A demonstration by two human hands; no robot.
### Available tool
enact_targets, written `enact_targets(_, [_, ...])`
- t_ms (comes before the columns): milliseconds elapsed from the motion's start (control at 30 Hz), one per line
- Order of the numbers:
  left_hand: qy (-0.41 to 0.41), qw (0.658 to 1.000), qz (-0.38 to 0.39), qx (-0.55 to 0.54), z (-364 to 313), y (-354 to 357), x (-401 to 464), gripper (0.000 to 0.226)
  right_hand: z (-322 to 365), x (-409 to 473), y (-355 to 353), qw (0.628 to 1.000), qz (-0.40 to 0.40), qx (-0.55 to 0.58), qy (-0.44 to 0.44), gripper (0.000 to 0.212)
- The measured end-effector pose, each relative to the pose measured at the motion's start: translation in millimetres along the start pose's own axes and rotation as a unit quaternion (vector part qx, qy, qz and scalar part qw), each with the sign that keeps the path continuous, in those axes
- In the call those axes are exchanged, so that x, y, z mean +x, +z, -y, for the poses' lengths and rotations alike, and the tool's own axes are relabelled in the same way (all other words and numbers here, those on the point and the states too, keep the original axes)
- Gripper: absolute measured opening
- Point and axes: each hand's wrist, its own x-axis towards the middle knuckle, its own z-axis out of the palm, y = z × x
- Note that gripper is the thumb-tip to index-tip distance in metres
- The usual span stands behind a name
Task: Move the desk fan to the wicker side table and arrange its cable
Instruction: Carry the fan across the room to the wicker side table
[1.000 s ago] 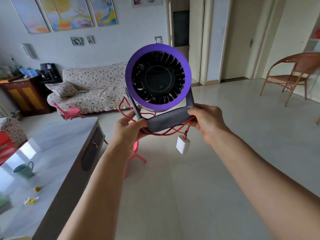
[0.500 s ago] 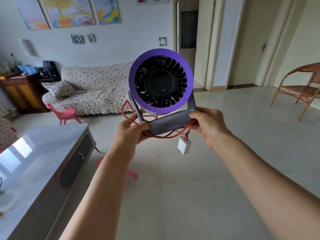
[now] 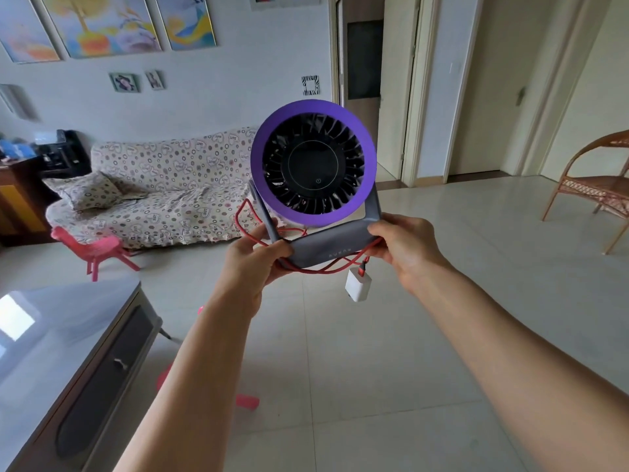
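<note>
Both hands (image 3: 253, 258) (image 3: 405, 248) gripping fan (image 3: 313, 161) base, red cable (image 3: 320, 269) dangling, sofa (image 3: 153, 185) beyond

Fan (image 3: 313, 163) centre, held out over the floor (image 3: 391, 352), left hand (image 3: 253, 258) and right hand (image 3: 405, 248) at either end of its base. Cable (image 3: 320, 269) loops under the base, plug (image 3: 357, 286) hanging below. Desk (image 3: 51, 352) lower left, sofa (image 3: 153, 185) behind left, stool (image 3: 92, 247) before it, chair (image 3: 599, 185) far right

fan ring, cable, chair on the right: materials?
Fan ring: looks like matte purple plastic, even colour, no glare.
Red cable: possibly braided fabric jacket; too small to confirm.
Chair: woven wicker seat on a bent rattan or cane frame, tan and glossy.
</note>
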Motion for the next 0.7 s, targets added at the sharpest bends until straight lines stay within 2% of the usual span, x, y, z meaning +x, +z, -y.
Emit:
enact_targets(200, [0.006,1.000,0.012,0.008,-14.2,23.4,100.8,0.032,9.4,102.3,31.7,1.000,-0.011,-0.001,-0.007,0.015])
enact_targets(367, [-0.005,1.000,0.007,0.014,-15.1,42.8,179.8,0.039,7.2,184.8,49.5,1.000,-0.010,0.002,-0.006,0.011])
enact_targets(567, [-0.003,1.000,-0.006,0.013,-4.6,77.9,275.3,0.037,-0.2,293.5,61.6,1.000,-0.003,0.000,-0.008,0.009])
enact_targets(700, [0.001,1.000,-0.010,0.018,1.8,111.6,350.7,0.032,3.2,380.9,64.3,1.000,0.015,-0.009,-0.011,0.018])
